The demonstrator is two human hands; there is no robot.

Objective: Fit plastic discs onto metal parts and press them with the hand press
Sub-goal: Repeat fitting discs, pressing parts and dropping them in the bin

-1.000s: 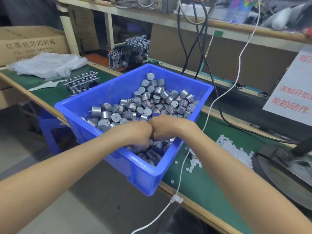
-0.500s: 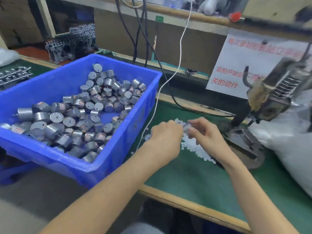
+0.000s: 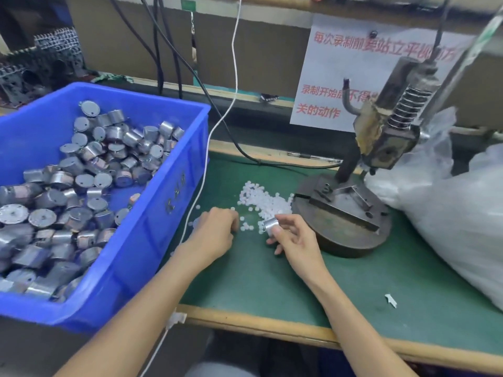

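My right hand [image 3: 295, 240] pinches a small silver metal part [image 3: 270, 225] between thumb and fingers, just above the green mat. A heap of white plastic discs [image 3: 265, 201] lies on the mat behind both hands. My left hand [image 3: 215, 232] is knuckles up beside scattered discs, its fingers curled down to the mat; its fingertips are hidden. The hand press [image 3: 381, 137] stands on its round metal base [image 3: 351, 238] right of my right hand. A blue bin [image 3: 152, 240] full of metal parts [image 3: 81, 186] is at the left.
A white cable [image 3: 231, 104] runs down past the bin's right wall and over the table edge. Clear plastic bags [image 3: 449, 213] pile up at the right. A paper notice [image 3: 340, 77] with red text hangs at the back. Black cables hang behind the bin.
Both hands left the blue bin and moved right to the disc heap. My right hand now holds a metal part in plain view; the two hands have drawn apart.
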